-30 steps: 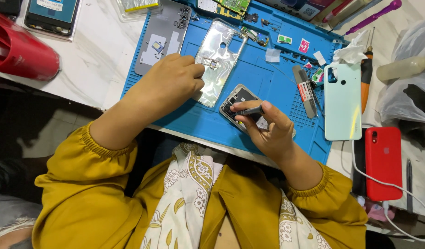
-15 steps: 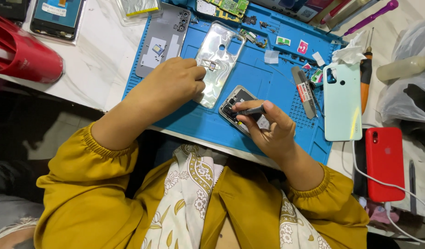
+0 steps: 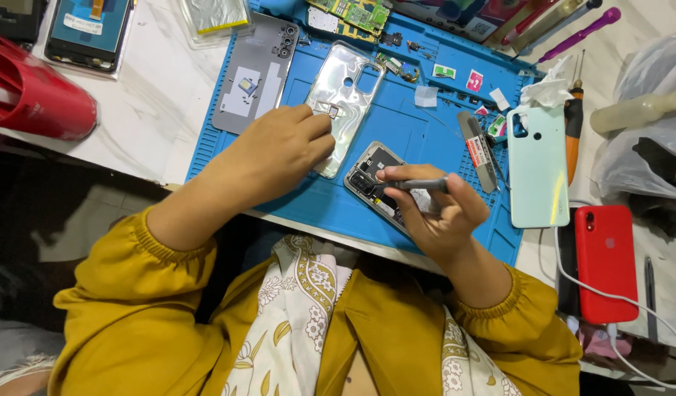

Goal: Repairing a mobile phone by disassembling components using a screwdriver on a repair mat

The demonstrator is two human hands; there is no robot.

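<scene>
Head view, person at a blue repair mat (image 3: 426,132). Right hand (image 3: 444,213) pinches a thin grey tool (image 3: 419,185), fingers pressed together round it, tip over an opened phone (image 3: 378,180) lying on the near middle of the mat. Left hand (image 3: 279,150) rests curled on the near end of a clear phone case (image 3: 345,99) just left of the opened phone; fingertips press something small on it, can't tell what.

Progress, judged: phone's back is off and insides are exposed, so disassembly is done; work on the internals is under way, reassembly left.

Counts: one opened phone, one clear case, one grey back panel (image 3: 254,73) far left on the mat, one mint back cover (image 3: 537,169) right, one red phone (image 3: 605,260) near right with a white cable, one green circuit board (image 3: 353,13) far, two screens far left off the mat.
</scene>
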